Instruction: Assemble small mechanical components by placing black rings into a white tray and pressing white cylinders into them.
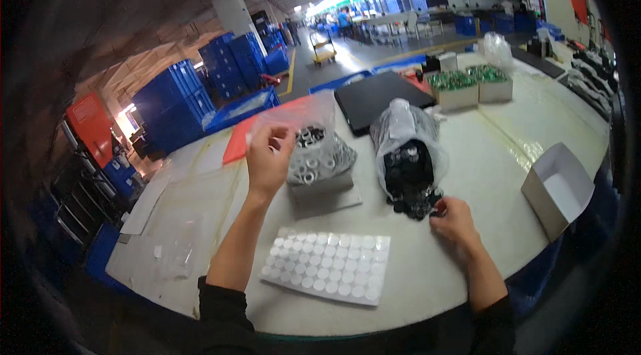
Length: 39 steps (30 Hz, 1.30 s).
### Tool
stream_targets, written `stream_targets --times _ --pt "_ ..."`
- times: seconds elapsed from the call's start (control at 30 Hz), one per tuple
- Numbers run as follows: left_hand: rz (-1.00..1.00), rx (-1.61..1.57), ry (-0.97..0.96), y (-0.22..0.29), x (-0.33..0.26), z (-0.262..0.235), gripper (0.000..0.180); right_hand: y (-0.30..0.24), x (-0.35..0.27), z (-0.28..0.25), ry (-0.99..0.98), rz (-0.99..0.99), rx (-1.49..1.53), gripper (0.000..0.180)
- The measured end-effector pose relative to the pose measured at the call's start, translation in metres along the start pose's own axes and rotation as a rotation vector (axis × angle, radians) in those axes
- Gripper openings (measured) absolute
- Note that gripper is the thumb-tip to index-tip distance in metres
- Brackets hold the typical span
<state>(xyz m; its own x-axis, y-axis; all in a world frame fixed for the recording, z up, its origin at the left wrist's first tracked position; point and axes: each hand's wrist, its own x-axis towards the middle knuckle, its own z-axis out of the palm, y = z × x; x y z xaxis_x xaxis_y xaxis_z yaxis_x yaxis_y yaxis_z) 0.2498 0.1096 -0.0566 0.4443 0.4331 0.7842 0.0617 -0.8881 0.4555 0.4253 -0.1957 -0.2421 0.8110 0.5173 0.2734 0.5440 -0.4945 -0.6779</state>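
Observation:
My left hand (269, 163) is raised at the near left side of a clear plastic bag (327, 109) of grey and black rings (308, 169). Its fingers are curled toward the thumb; whether anything is between them is hidden. The bag rests on a grey-white box (324, 189). To the right, a second clear bag (437, 138) lies tipped, its mouth toward me, with small black parts (414, 205) spilling onto the table. At the edge of that spill, my right hand (457, 223) pinches a small black part. Between my forearms lies a sheet of round white stickers (327, 267).
An open white box (561, 188) stands at the table's right edge. Behind the bags are a black flat case (377, 98), a red sheet (237, 141) and boxes of green parts (457, 91). A crumpled clear bag (180, 251) lies at the left. Blue crates (170, 105) stand beyond the table.

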Motion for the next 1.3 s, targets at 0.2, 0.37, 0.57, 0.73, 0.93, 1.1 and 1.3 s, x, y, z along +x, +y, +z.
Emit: stream_targets --times 0.2,0.37,0.57,0.73,0.93,1.1,1.3 --pt "-0.069 -0.159 -0.778 0.018 -0.13 0.023 0.013 0.011 0.005 -0.009 -0.094 0.052 0.152 0.02" --pt "-0.035 -0.205 -0.891 0.037 -0.182 0.042 0.017 0.002 0.001 -0.009 -0.19 -0.006 0.161 0.023" --pt "0.132 0.092 -0.886 0.052 -0.189 0.063 0.02 0.0 -0.003 -0.005 -0.212 -0.078 0.161 0.024" --pt "0.184 0.173 -0.902 0.058 -0.193 0.066 0.015 -0.024 -0.011 -0.003 -0.233 -0.037 0.677 0.023" --pt "0.362 0.354 -0.798 0.076 -0.208 0.068 0.008 -0.038 -0.023 0.018 -0.478 -0.023 0.907 0.018" --pt "0.325 0.435 -0.866 0.072 -0.201 0.072 0.008 -0.039 -0.028 0.023 -0.523 -0.094 0.858 0.015" --pt "-0.157 -0.15 -0.922 0.049 -0.189 0.059 0.026 -0.04 -0.025 0.023 -0.477 -0.081 0.882 0.014"
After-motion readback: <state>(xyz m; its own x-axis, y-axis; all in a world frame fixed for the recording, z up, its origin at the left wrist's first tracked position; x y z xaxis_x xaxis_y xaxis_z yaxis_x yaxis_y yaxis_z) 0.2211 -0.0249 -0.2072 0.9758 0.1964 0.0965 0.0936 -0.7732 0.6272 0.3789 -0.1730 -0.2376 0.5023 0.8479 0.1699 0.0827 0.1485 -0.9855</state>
